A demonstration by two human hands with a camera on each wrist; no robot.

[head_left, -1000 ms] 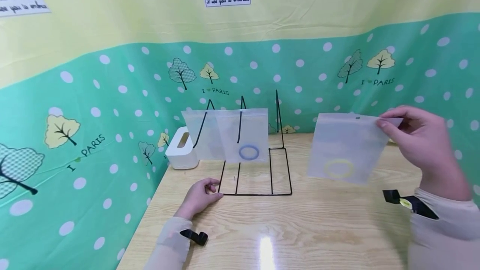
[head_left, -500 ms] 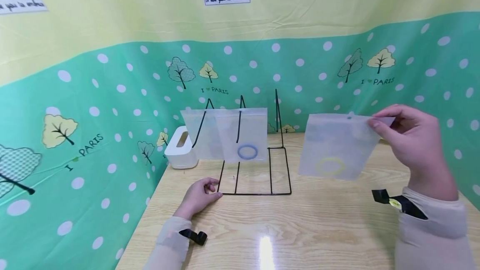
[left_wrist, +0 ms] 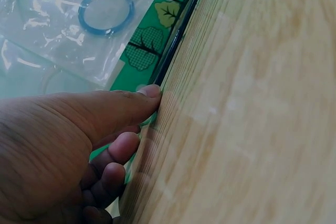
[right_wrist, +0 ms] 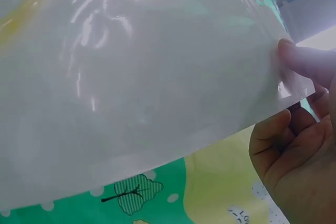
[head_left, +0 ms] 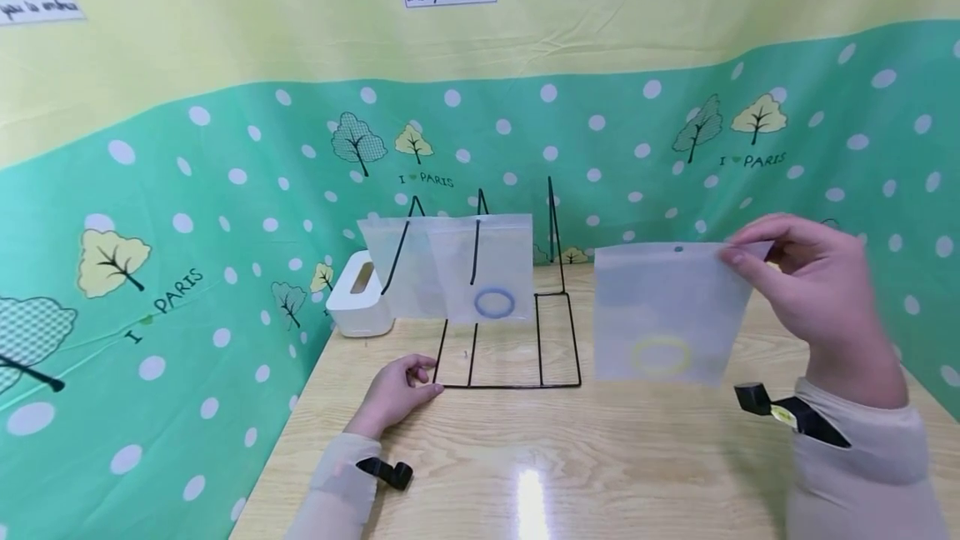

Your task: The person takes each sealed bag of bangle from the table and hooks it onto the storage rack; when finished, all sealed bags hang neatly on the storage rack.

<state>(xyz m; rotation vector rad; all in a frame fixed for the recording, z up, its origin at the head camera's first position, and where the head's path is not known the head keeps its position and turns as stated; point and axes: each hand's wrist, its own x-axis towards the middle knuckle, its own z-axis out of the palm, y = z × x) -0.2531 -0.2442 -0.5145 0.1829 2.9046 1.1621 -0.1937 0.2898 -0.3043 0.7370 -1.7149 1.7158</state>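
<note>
My right hand (head_left: pixel 817 298) pinches the top right corner of a clear zip bag (head_left: pixel 667 298) between thumb and fingers. The bag hangs in the air right of the rack, a yellow ring (head_left: pixel 662 372) low inside it and a small hole near its top edge. My left hand (head_left: pixel 397 392) holds the front left corner of a black wire display rack (head_left: pixel 517 387), thumb on the wire and fingers curled below. From the rack's middle prong hangs a bag (head_left: pixel 506 257) containing a blue ring (head_left: pixel 494 317). Another bag (head_left: pixel 408 273) hangs on the left prong. The right prong (head_left: pixel 553 223) carries nothing.
A white box (head_left: pixel 362 315) with a slot on top stands behind the rack at the left. Behind the wooden table (head_left: pixel 637 457) hangs a green and yellow printed curtain (head_left: pixel 615 132). Something yellow is partly hidden behind my right hand.
My right hand has moved left with the bag, bringing it closer to the rack. The bag has dropped slightly over the last half second and hangs straighter. The left hand stays on the rack.
</note>
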